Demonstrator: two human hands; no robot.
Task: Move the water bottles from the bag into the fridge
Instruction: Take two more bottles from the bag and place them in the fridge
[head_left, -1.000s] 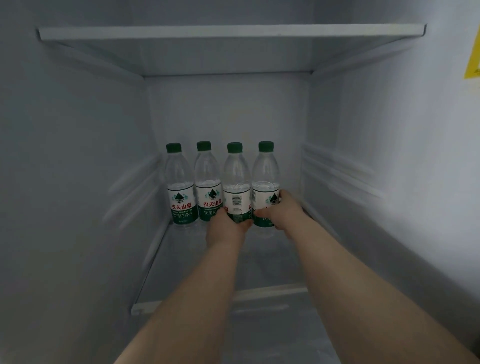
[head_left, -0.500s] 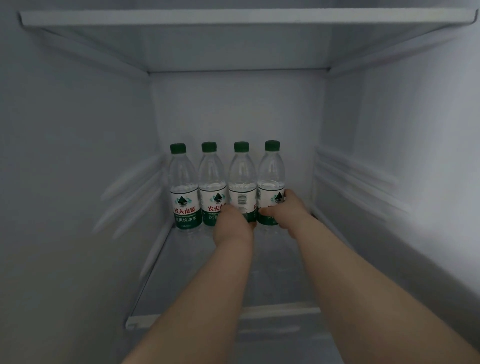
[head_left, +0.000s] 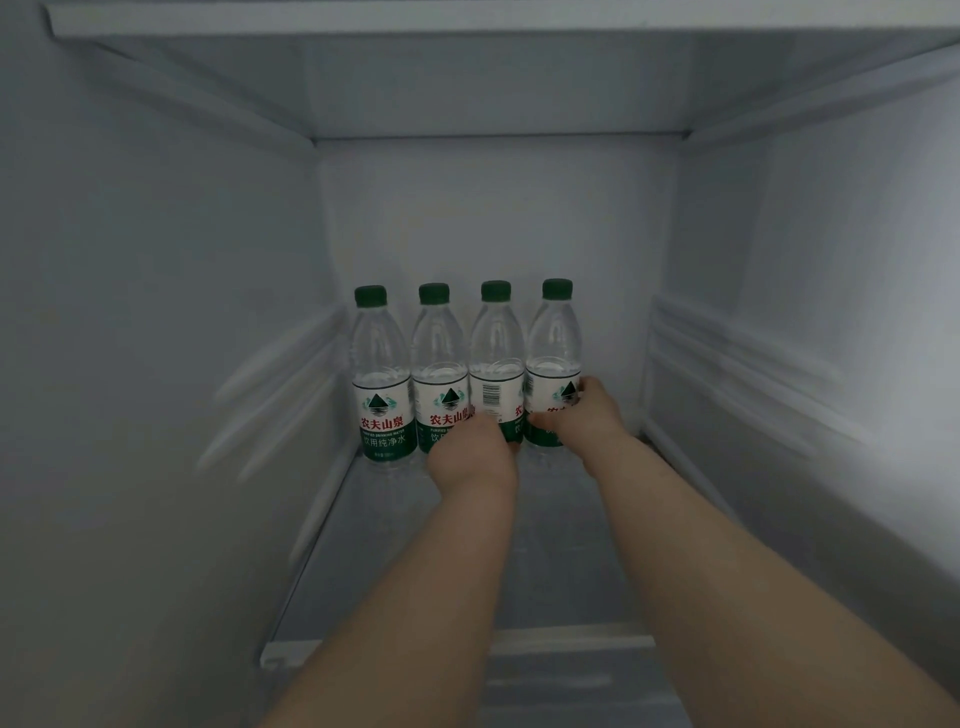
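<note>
Shelf (head_left: 395, 545): smooth glass, white front trim, slippery under bottle bases.
Left hand (head_left: 475, 447): wrapped low on third bottle (head_left: 496, 353), fingers mostly hidden.
Right hand (head_left: 587, 415): thumb and fingers curled round label of fourth bottle (head_left: 553, 348).
First bottle (head_left: 382, 374), second bottle (head_left: 439, 364) free. All four upright in touching row, deep in fridge.
Risk: careless release or withdrawing arm tips tall narrow bottle; row may fall like dominoes.
Bottles: thin clear plastic, rounded shoulders, glossy labels, green caps.
Back wall (head_left: 493, 218): plain white.

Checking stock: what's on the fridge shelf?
Four green-capped water bottles stand in a row far back on the shelf. The left hand and right hand cover the lower parts of the right-side ones.
</note>
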